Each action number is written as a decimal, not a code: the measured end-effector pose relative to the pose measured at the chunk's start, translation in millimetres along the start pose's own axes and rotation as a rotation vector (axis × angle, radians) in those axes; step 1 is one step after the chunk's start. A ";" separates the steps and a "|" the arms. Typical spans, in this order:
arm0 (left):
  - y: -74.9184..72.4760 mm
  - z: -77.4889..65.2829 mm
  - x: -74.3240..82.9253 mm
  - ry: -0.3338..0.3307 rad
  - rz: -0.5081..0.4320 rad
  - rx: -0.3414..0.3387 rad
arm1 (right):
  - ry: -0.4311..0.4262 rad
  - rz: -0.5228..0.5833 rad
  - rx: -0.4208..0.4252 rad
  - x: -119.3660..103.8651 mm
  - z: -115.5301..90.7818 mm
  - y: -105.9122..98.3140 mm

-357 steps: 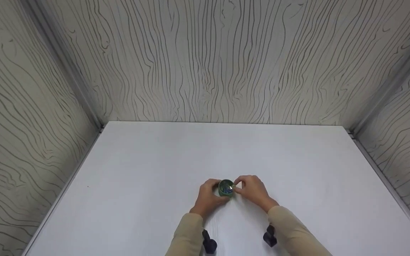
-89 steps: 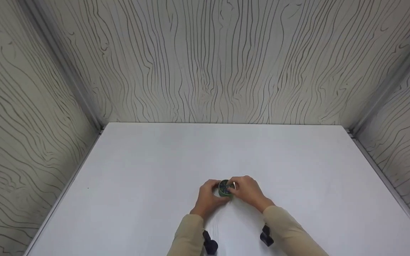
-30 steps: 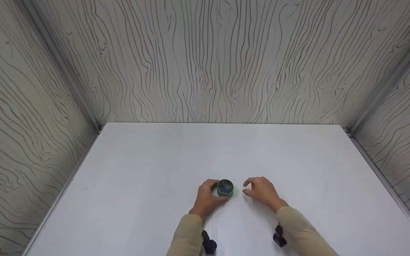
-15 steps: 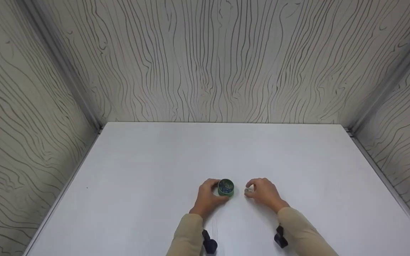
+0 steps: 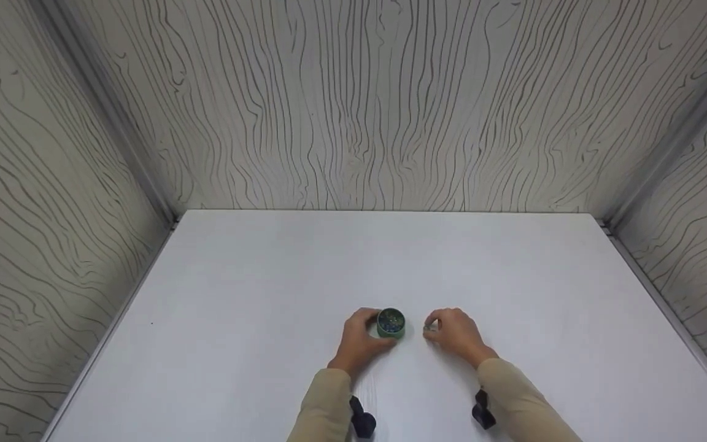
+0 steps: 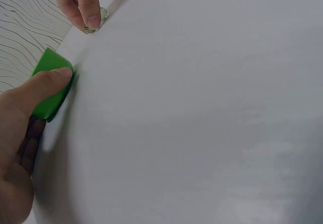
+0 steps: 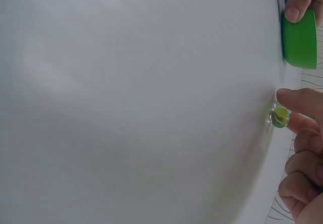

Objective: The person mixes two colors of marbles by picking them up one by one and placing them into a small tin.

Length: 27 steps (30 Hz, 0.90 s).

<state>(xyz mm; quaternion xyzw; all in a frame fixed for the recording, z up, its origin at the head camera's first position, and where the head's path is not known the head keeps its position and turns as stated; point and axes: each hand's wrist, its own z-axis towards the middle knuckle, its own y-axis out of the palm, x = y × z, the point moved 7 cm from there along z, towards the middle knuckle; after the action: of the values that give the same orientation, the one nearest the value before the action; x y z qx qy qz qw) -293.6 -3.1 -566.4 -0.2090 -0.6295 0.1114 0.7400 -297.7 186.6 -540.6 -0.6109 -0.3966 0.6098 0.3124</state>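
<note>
A small green cup (image 5: 391,333) stands on the white tabletop in the head view, with a mass of small dark blue and greenish pieces inside. My left hand (image 5: 358,344) holds it from the left, thumb on the near side and fingers round the far side. To the right of the cup, my right hand (image 5: 456,334) is low over the table, thumb and forefinger curled at a clear glass marble (image 7: 280,117) with a yellow-green swirl. In the left wrist view, a second glassy round piece (image 6: 104,13) shows beside the right fingertips.
The white table (image 5: 255,276) is bounded by wood-grain patterned panels, one at the back (image 5: 329,123) and one on each side. Dark wrist devices (image 5: 363,423) hang beneath both sleeves.
The right hand's fingers were in the cup three seconds ago; the hand then drew back to the right. Its spread fingertips have since come together at the marble. The left hand keeps its hold.
</note>
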 end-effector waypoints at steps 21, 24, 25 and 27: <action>-0.8 -2.3 0.4 -0.009 0.006 0.004 | -0.037 0.005 0.028 -6.3 -1.7 -2.1; -0.9 -2.1 0.1 -0.013 0.005 0.005 | -0.038 0.001 0.027 -7.4 -2.1 -1.8; -0.7 -2.1 -0.1 -0.013 0.004 0.006 | -0.039 -0.002 0.028 -7.8 -2.4 -1.8; -0.4 -1.9 -0.3 -0.017 0.001 0.005 | -0.038 -0.003 0.028 -8.5 -2.7 -1.8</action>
<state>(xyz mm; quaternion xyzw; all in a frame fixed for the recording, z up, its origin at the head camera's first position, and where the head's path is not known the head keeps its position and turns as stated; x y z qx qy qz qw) -291.8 -3.9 -566.7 -0.2062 -0.6355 0.1151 0.7351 -294.7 180.4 -534.7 -0.5941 -0.3947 0.6265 0.3141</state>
